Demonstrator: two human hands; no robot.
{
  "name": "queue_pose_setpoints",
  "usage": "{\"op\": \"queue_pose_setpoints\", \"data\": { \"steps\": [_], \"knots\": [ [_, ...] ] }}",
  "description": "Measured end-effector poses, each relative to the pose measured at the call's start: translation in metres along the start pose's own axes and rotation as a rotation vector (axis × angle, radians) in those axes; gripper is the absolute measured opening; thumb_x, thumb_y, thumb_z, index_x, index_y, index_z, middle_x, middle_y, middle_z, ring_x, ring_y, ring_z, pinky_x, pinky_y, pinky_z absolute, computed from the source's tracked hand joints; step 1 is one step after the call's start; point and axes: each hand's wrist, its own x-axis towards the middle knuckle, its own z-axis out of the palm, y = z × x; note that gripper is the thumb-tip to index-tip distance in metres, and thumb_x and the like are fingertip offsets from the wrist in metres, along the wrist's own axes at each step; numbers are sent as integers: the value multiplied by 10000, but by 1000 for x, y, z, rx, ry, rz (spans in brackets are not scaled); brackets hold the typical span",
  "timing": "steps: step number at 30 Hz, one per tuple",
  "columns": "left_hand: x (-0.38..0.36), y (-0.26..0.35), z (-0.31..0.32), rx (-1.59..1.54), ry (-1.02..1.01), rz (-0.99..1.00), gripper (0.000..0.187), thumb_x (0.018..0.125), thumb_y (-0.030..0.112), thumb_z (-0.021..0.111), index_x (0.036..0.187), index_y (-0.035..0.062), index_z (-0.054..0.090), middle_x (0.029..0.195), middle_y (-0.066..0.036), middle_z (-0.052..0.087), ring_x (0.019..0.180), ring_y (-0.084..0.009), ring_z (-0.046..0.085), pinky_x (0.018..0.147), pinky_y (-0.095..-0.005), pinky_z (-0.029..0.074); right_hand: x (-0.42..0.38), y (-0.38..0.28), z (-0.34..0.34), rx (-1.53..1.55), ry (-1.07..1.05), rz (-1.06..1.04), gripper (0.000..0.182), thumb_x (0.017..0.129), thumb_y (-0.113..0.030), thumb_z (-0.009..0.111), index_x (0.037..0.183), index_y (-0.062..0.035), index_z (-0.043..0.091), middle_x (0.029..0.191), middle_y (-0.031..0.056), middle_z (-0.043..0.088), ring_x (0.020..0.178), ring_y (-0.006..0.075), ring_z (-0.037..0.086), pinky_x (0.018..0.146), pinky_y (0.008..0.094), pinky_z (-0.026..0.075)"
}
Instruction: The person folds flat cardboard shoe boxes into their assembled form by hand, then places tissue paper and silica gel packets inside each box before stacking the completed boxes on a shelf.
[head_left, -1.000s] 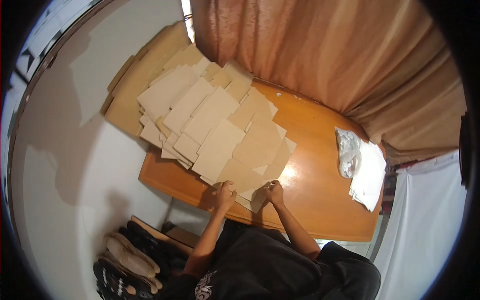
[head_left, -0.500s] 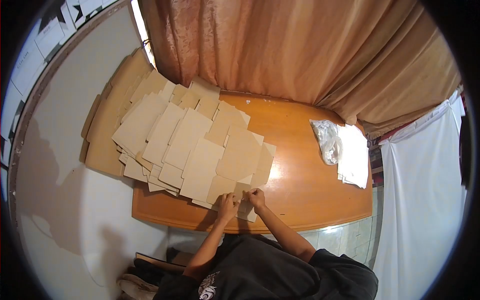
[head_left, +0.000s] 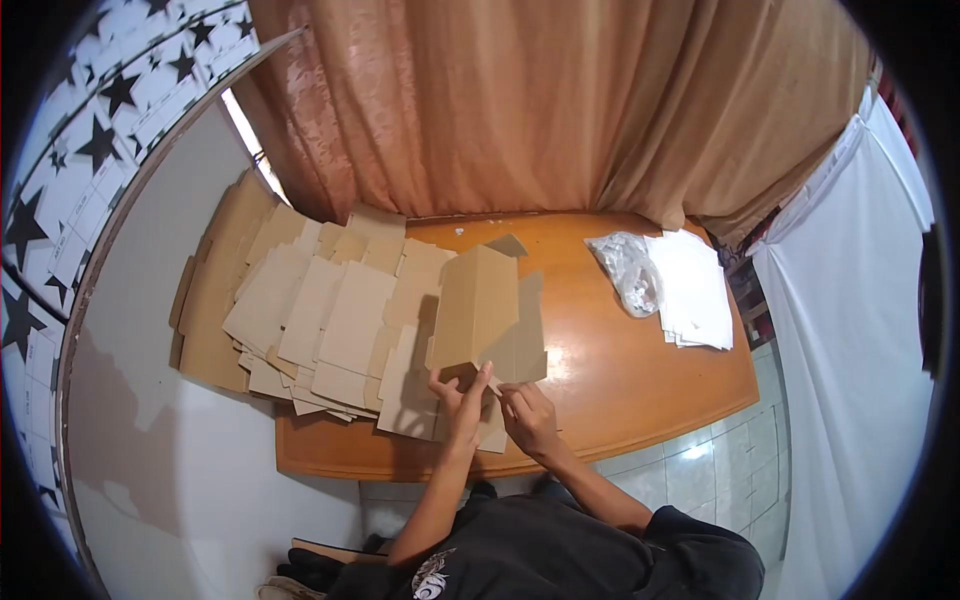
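A partly folded cardboard box [head_left: 478, 300] is raised over the front of the wooden table, its side panels bent up and its far flaps standing out. My left hand [head_left: 462, 398] grips the near edge of this box, with thumb and fingers around the cardboard. Close beside it, my right hand [head_left: 528, 415] has its fingers closed on a near flap of the same box. Left of the box lies a spread of overlapping flat cardboard blanks [head_left: 355, 310]; one blank reaches under my hands.
On the right of the wooden table [head_left: 590, 370] lie a clear plastic bag [head_left: 628, 275] with small white pieces inside and a stack of white paper [head_left: 692, 292]. A brown curtain [head_left: 500, 110] hangs behind the table. A white wall [head_left: 140, 330] stands at the left.
The top cardboard piece, flat before, is now lifted with its panels folded up. Both hands have moved from the flat flap to the box's near end. The view has shifted slightly.
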Motion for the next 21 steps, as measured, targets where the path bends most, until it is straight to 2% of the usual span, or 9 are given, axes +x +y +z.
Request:
{"op": "queue_pose_setpoints", "data": {
  "steps": [2, 4, 5, 7, 8, 11, 15, 17, 21],
  "knots": [
    [-15, 1, 21, -79, 54, 53, 1061, 778, 227, 867, 1511, 66, 117, 1456, -204, 300, 1236, -301, 473, 979, -421, 460, -6, -2, -26, 4, 4, -26, 121, 785, 45, 656, 892, 11, 610, 973, 104, 681, 829, 267, 640, 709, 366, 543],
    [-22, -6, 34, -86, 9, 81, 1008, 756, 44, 836, 1496, 93, 153, 1389, -185, 388, 1190, -271, 517, 921, -392, 497, -23, 8, -45, 20, -29, -60, 169, 730, -8, 661, 892, -3, 612, 1013, 89, 673, 885, 251, 624, 754, 360, 522],
    [-26, -10, 41, -71, -5, 86, 1008, 756, 44, 836, 1496, 93, 153, 1389, -185, 388, 1190, -271, 517, 921, -392, 497, -31, 16, -57, 16, -11, -51, 169, 730, -8, 661, 892, -3, 612, 1013, 89, 673, 885, 251, 624, 754, 360, 522],
    [-36, -22, 53, -110, -162, -82, 912, 769, -39, 768, 1480, 107, 215, 1316, -170, 472, 1136, -251, 557, 890, -343, 513, -47, 32, -82, -12, -128, -87, 187, 710, -60, 668, 887, -29, 618, 1040, 78, 664, 936, 249, 613, 805, 380, 482],
    [-25, -50, 55, -99, -162, -101, 793, 768, -99, 712, 1433, 73, 317, 1250, -156, 526, 1099, -244, 577, 881, -304, 514, -56, 39, -93, -13, -113, -82, 187, 710, -60, 668, 887, -29, 618, 1040, 78, 664, 936, 249, 613, 805, 380, 482],
    [-30, -88, 83, -152, -155, -168, 706, 764, -123, 674, 1390, 37, 390, 1241, -159, 531, 1086, -244, 577, 897, -306, 506, -74, 61, -134, -76, -162, -64, 158, 757, -66, 725, 891, -48, 642, 1035, 61, 662, 964, 255, 605, 854, 391, 454],
    [-64, -111, 134, -102, -169, -8, 653, 760, -153, 614, 1361, 7, 412, 1188, -145, 547, 1085, -235, 568, 913, -313, 495, -103, 95, -208, 32, 160, 158, 261, 823, -155, 739, 1035, -38, 640, 1061, 118, 638, 992, 316, 574, 885, 433, 441],
    [-78, -112, 152, -58, -191, -31, 675, 741, -164, 609, 1361, 20, 416, 1183, -139, 547, 1091, -230, 565, 900, -318, 502, -130, 135, -225, -5, 416, 594, 475, 802, -210, 759, 1205, -36, 577, 1198, 167, 568, 1091, 366, 516, 953, 501, 401],
    [-86, -114, 170, 35, -248, 18, 785, 703, -168, 600, 1417, 77, 383, 1226, -163, 533, 1063, -231, 579, 814, -315, 530, -137, 174, -299, -273, 185, 584, 634, 802, -231, 768, 1358, -71, 508, 1354, 196, 475, 1218, 405, 448, 1036, 532, 372]
  ]
}}
